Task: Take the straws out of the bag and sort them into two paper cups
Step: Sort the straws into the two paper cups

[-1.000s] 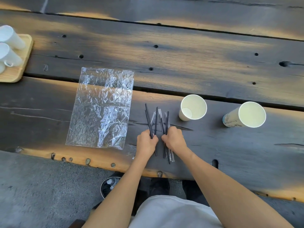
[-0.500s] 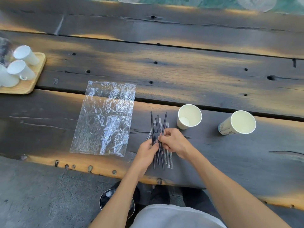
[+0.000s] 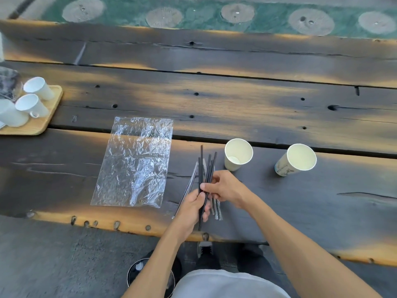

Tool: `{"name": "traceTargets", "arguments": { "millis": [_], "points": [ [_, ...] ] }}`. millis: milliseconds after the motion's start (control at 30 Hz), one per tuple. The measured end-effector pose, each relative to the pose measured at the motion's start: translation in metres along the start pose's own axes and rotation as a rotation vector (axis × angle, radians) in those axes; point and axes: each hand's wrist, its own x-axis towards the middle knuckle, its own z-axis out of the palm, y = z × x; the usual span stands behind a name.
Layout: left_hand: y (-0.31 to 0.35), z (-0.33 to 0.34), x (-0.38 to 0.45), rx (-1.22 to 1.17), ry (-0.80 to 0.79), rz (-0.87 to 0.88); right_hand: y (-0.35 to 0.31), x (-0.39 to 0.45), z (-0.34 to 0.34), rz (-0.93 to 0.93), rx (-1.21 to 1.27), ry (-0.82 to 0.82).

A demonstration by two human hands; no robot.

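A bunch of thin black straws (image 3: pixel 206 166) stands fanned above the dark wooden table, gripped low down by my left hand (image 3: pixel 193 206) and higher up by my right hand (image 3: pixel 223 187). Several wrapped straws (image 3: pixel 216 208) lie flat on the table under my hands, and one wrapped straw (image 3: pixel 189 183) slants out to the left. The clear plastic bag (image 3: pixel 135 162) lies flat and crumpled to the left of the straws. Two paper cups stand to the right: a plain near cup (image 3: pixel 237 154) and a printed far cup (image 3: pixel 297 160). Both look hollow inside.
A wooden tray (image 3: pixel 46 117) with white mugs (image 3: pixel 32 105) sits at the table's left edge. The table's front edge (image 3: pixel 129 227) runs just below my hands. A round bin (image 3: pixel 148 276) stands on the floor beside my legs.
Both hands have lifted the black straws off the table into one bunch, leaving the wrapped ones lying. The camera has tilted up, so everything sits lower in view.
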Motion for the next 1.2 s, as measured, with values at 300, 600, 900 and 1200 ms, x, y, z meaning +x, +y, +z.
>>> {"name": "traceTargets", "arguments": {
  "millis": [300,600,900,1200],
  "points": [
    [-0.002,0.001,-0.017,0.011,-0.052,-0.050,-0.007,-0.015,-0.008,-0.055,0.116,0.049],
    [-0.013,0.018,-0.027,-0.305,0.017,-0.111,0.008,-0.025,-0.009,-0.164,0.091,0.128],
    [-0.019,0.017,-0.031,-0.142,0.002,-0.120,-0.018,-0.027,-0.020,-0.143,0.980,0.162],
    [-0.015,0.016,-0.031,-0.037,-0.019,-0.122,-0.005,-0.024,-0.017,-0.137,1.059,0.277]
  ]
}}
